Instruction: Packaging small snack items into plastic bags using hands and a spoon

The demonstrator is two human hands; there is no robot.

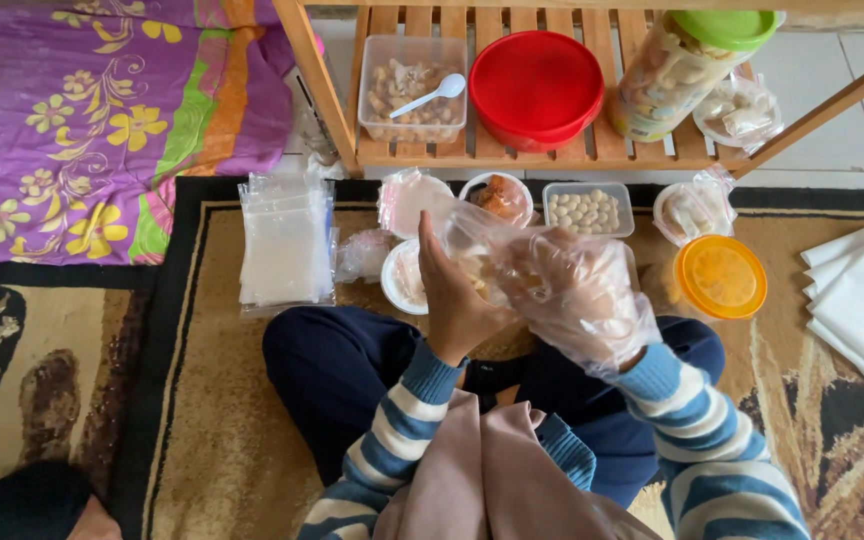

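Clear plastic bag at 12 o'clock above lap, thin, limp, light, slippery (judged). Left hand grip pinching bag edge; right hand, in clear glove, closed on bag's other side. Best hold: 2 edges of mouth.

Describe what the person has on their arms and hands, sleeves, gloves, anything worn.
Both arms wear long knit sleeves with wide blue and cream-white stripes, ending in solid blue ribbed cuffs at the wrists. The left hand is bare, with no ring or watch visible. The right hand is covered by a loose, crinkly see-through plastic glove reaching the cuff.
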